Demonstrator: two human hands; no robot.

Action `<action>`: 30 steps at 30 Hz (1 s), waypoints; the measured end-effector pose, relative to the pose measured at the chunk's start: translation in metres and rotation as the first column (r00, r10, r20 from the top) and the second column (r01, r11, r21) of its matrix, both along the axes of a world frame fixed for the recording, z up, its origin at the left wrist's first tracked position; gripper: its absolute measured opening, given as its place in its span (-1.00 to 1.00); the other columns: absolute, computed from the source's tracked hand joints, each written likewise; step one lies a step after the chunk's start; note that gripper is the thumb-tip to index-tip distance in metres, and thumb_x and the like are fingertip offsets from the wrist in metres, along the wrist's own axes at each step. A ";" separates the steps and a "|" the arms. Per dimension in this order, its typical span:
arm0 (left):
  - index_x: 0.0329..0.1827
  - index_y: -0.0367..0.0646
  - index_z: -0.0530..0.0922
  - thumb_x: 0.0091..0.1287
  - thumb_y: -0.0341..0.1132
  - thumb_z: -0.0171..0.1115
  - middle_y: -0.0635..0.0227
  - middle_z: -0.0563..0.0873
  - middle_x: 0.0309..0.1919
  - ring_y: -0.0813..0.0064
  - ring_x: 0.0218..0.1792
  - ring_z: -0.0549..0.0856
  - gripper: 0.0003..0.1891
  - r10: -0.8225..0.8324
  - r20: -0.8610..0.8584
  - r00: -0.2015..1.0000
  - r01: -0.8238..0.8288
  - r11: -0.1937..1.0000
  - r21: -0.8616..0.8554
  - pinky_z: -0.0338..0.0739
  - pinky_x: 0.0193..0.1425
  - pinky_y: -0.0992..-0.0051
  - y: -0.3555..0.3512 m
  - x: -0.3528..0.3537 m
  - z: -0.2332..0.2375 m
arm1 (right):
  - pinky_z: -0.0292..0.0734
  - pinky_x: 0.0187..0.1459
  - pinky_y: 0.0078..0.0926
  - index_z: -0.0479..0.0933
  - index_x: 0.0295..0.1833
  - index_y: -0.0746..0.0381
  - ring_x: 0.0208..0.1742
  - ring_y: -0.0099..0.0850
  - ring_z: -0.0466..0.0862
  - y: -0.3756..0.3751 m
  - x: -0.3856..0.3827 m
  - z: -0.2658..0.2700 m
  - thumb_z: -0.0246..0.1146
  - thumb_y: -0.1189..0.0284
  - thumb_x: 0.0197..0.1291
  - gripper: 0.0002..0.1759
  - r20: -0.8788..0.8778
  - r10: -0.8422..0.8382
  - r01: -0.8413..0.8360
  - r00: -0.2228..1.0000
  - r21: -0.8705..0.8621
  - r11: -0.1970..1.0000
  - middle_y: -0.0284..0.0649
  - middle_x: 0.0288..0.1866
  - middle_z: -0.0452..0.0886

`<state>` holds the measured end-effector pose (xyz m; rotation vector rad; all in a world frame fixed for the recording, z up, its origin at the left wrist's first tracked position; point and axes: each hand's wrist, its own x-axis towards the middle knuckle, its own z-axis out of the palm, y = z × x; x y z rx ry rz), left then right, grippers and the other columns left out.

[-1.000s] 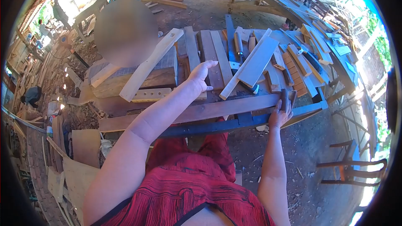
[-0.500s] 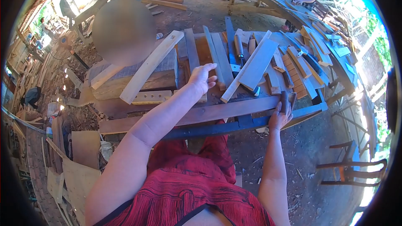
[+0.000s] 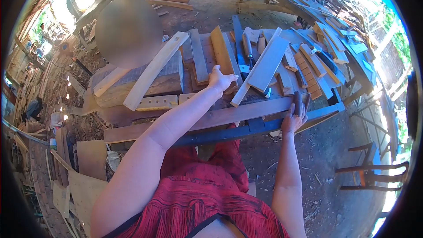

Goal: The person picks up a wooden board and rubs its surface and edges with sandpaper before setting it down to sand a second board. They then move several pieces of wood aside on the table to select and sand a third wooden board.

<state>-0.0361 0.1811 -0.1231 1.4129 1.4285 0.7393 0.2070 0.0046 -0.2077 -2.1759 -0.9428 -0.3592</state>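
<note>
My left hand [image 3: 221, 80] is at the near end of a narrow wooden board [image 3: 223, 55], closed on it with the thumb to the right. That board is tipped up on its edge, its yellowish face showing. At the front of the workbench, my right hand [image 3: 294, 120] is wrapped round a small dark brown wooden block [image 3: 298, 102]. The block stands by the right end of a long reddish-brown board [image 3: 238, 111], which lies along the bench's front edge. Some right-hand fingers are hidden behind the block.
Wood pieces crowd the bench, among them a wide pale board [image 3: 269, 64], a chisel-like tool with a wooden handle [image 3: 247, 44] and a block with holes [image 3: 158, 102]. A thick timber [image 3: 154, 83] lies left. A chair [image 3: 372, 172] stands right. Other people work farther off.
My left hand has closed on the narrow board and tipped it up, turning its yellowish face into view. My right hand stays at the dark block. The view has shifted slightly.
</note>
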 end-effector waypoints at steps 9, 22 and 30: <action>0.36 -0.38 0.15 0.07 -0.35 0.51 -0.04 0.47 0.15 0.21 0.16 0.53 -0.14 -0.023 0.057 0.998 0.031 0.988 -0.153 0.50 0.17 0.24 0.022 0.005 -0.021 | -0.01 0.39 0.07 0.38 0.36 -0.24 0.41 -0.31 0.33 0.002 -0.001 0.001 0.01 0.24 0.39 -0.56 0.003 -0.029 0.029 1.000 0.003 1.000 -0.36 0.31 0.47; 0.22 -0.34 0.20 -0.05 -0.36 0.59 0.01 0.50 0.05 0.23 0.02 0.62 -0.16 0.050 -0.079 0.996 -0.062 0.985 -0.159 0.62 -0.04 0.29 0.008 0.015 -0.004 | -0.05 0.42 0.10 0.34 0.39 -0.25 0.43 -0.28 0.32 0.000 -0.003 0.005 0.01 0.22 0.40 -0.54 -0.032 -0.018 0.017 0.999 -0.024 1.000 -0.27 0.33 0.45; 0.17 -0.19 0.21 -0.04 -0.51 0.49 0.13 0.55 0.00 0.22 -0.08 0.68 -0.26 0.160 0.468 0.869 -0.053 0.971 -0.233 0.66 -0.10 0.18 0.011 0.007 0.006 | -0.06 0.43 0.07 0.32 0.40 -0.29 0.44 -0.30 0.31 -0.001 -0.005 0.007 0.00 0.24 0.39 -0.52 -0.046 -0.041 0.040 0.998 -0.030 0.999 -0.26 0.34 0.45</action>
